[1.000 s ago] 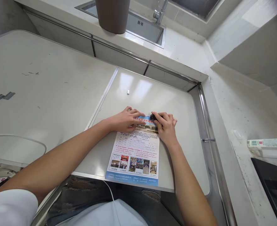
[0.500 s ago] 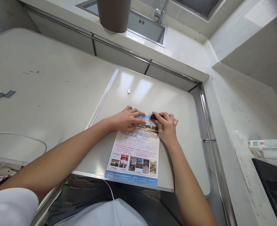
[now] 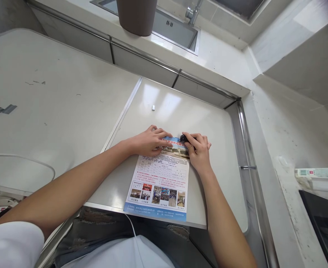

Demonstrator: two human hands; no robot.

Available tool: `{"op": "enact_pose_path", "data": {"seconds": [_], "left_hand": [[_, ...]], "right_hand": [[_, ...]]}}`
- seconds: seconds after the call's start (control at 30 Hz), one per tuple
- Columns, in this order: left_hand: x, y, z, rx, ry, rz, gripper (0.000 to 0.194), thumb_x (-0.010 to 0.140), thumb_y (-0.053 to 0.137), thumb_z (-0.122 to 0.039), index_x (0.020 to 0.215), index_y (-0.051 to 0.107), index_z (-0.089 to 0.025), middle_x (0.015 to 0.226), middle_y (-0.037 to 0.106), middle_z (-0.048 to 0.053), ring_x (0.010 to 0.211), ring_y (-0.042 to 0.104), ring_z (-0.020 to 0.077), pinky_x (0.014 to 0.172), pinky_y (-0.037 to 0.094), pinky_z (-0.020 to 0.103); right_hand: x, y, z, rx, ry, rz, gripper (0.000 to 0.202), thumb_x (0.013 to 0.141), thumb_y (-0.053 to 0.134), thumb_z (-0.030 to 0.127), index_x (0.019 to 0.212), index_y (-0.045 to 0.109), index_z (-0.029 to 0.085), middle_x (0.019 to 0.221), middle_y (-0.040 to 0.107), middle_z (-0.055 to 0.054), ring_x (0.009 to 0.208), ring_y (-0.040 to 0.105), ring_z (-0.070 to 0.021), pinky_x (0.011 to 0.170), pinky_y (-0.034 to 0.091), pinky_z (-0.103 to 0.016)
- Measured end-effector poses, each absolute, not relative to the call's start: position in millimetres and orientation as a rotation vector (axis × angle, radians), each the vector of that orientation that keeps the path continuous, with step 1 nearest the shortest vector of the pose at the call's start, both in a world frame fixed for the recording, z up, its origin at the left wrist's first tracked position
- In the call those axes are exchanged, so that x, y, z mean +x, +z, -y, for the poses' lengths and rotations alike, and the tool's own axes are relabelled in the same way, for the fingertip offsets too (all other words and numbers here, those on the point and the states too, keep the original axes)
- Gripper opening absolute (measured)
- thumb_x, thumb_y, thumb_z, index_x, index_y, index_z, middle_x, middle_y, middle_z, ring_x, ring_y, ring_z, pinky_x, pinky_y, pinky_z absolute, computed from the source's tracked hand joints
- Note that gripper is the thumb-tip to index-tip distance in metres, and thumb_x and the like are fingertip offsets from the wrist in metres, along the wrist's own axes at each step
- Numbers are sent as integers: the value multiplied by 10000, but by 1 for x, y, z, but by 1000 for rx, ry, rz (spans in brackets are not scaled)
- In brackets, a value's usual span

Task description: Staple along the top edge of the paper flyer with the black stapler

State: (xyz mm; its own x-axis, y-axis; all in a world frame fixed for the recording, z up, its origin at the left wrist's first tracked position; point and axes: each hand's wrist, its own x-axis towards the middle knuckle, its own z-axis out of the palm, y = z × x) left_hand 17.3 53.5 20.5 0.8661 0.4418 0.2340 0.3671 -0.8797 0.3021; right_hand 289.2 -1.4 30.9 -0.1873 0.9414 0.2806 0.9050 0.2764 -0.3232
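A printed flyer (image 3: 160, 175) with a blue border, red headings and small photos lies flat on the table panel, its lower edge at the table's front edge. My left hand (image 3: 151, 141) rests on its upper left part with fingers stretched out, pressing the paper. At the upper right corner my right hand (image 3: 199, 147) closes around a small black object (image 3: 183, 138), which sits against the flyer's top edge. Most of that object is hidden by my fingers, so its kind cannot be made out. Beyond the hands lies a small silvery rectangular piece (image 3: 153, 108).
Grey tape strips (image 3: 2, 110) and a white cable (image 3: 21, 157) are on the left table panel (image 3: 69, 74). Behind, a brown bin (image 3: 137, 16) stands by a sink (image 3: 175, 31). A metal rail (image 3: 247, 141) runs along the right side, near a boxed roll (image 3: 318, 173).
My right hand has shifted slightly to the right with the black object, along the flyer's top edge. My left hand stays in place on the paper.
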Motion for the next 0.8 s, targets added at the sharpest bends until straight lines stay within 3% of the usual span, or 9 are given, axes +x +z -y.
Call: {"op": "enact_pose_path", "data": {"seconds": [0.5, 0.8], "left_hand": [[17, 21, -53, 2801, 436, -620, 479, 956, 538, -227, 1413, 618, -345, 1533, 545, 99, 1296, 541, 318, 1084, 299, 501], [18, 20, -53, 2797, 443, -626, 490, 949, 546, -228, 1419, 614, -352, 1532, 544, 99, 1298, 537, 325, 1079, 297, 501]], "right_hand": [[287, 32, 1, -1671, 78, 2179, 397, 1057, 430, 328, 1378, 651, 405, 1198, 652, -64, 1119, 496, -300, 1007, 298, -515], [284, 32, 2, -1692, 32, 2189, 437, 1023, 464, 256, 1389, 633, 424, 1208, 649, -54, 1108, 488, -298, 991, 307, -512]]}}
